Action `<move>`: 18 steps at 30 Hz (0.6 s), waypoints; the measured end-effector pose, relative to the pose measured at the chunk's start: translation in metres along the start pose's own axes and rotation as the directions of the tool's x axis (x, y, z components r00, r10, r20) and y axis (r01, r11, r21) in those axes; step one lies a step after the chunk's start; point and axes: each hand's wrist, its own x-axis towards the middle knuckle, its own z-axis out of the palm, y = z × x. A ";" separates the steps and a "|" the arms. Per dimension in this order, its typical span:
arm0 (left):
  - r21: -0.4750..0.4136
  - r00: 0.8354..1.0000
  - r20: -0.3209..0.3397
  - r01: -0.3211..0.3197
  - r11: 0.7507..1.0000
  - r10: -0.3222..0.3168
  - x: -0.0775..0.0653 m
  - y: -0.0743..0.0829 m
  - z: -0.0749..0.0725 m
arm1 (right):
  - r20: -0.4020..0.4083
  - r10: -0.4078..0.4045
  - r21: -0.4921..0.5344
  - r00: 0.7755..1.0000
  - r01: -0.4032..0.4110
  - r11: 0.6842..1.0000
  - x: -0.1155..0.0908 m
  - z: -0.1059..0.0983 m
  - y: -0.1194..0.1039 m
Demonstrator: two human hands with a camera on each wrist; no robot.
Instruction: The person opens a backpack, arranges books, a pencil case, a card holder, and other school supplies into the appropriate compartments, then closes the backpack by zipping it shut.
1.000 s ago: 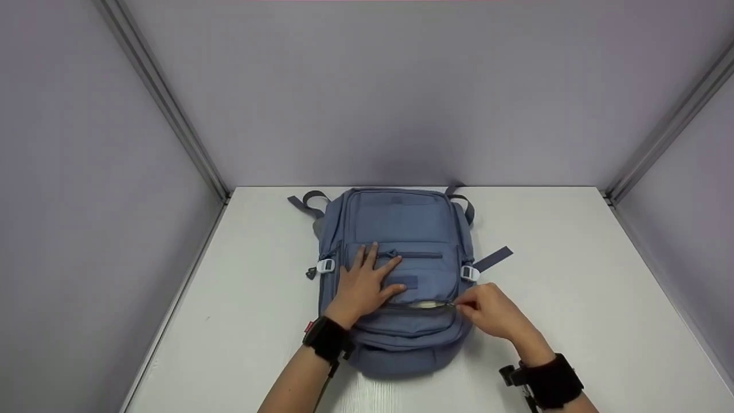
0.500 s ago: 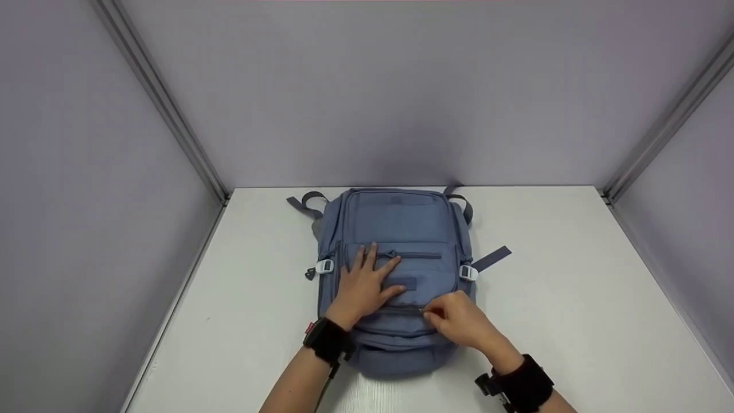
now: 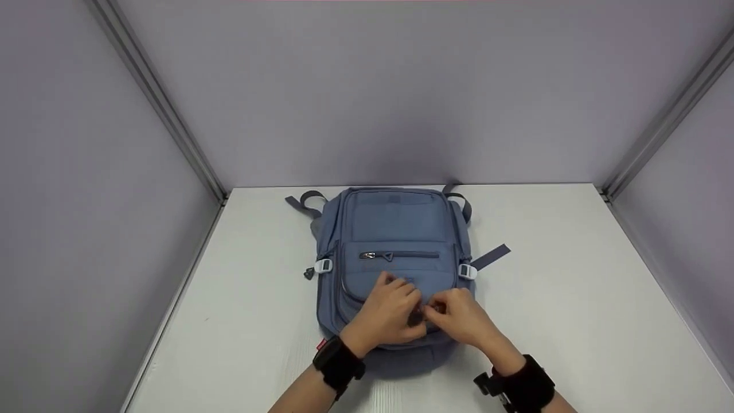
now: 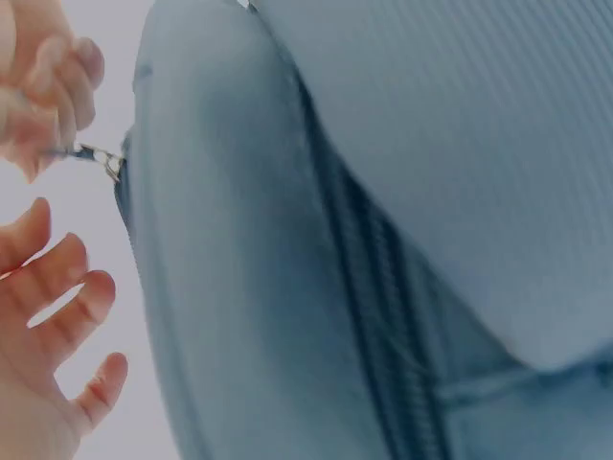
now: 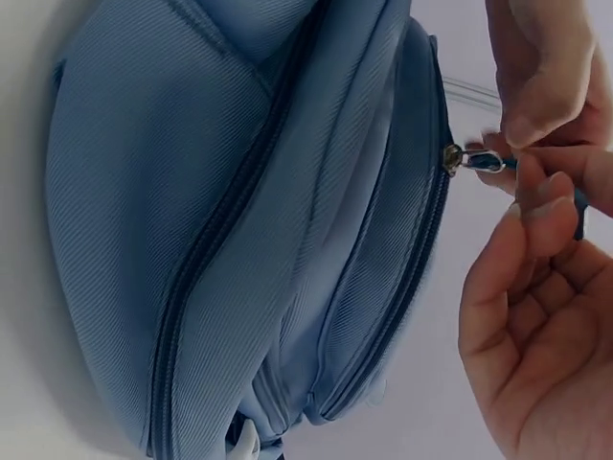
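A blue backpack (image 3: pixel 395 221) lies front up on the white table. My right hand (image 3: pixel 461 315) is at its lower front pocket and pinches a zipper pull (image 5: pixel 479 160) between thumb and finger. Close beside it hovers my left hand (image 3: pixel 387 310), fingers loosely bent. The left wrist view shows that left hand (image 4: pixel 43 335) with fingers spread and apart from the pull, just below the pinching right hand (image 4: pixel 43 96). From the head view the lower zipper is mostly hidden behind both hands.
Higher on the backpack runs a short zipper with a triangular pull (image 3: pixel 387 256). White buckles (image 3: pixel 467 271) sit at both sides, and a loose strap (image 3: pixel 492 257) sticks out rightward. Grey panels (image 3: pixel 367 92) enclose the white table (image 3: pixel 229 321) at the back and sides.
My right hand has moved left along the lower zipper, and the gap showing something pale has closed. My left hand has lifted off the backpack's front and come right, beside the right hand.
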 end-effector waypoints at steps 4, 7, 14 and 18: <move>0.061 0.999 0.046 0.002 0.998 -0.004 0.000 0.005 0.003 | 0.010 -0.063 0.052 0.998 0.062 0.997 0.000 0.003 -0.003; 0.044 0.995 0.089 0.042 0.998 -0.046 -0.001 0.005 0.002 | 0.039 -0.122 0.114 0.992 0.117 0.987 -0.001 0.003 0.000; -0.024 0.981 0.157 0.122 0.992 -0.116 -0.004 0.002 -0.005 | 0.022 -0.227 -0.046 0.974 0.228 0.973 0.000 0.002 0.008; -0.024 0.981 0.158 0.120 0.993 -0.115 -0.006 0.000 -0.005 | -0.060 -0.234 -0.265 0.970 0.211 0.941 0.001 0.009 0.014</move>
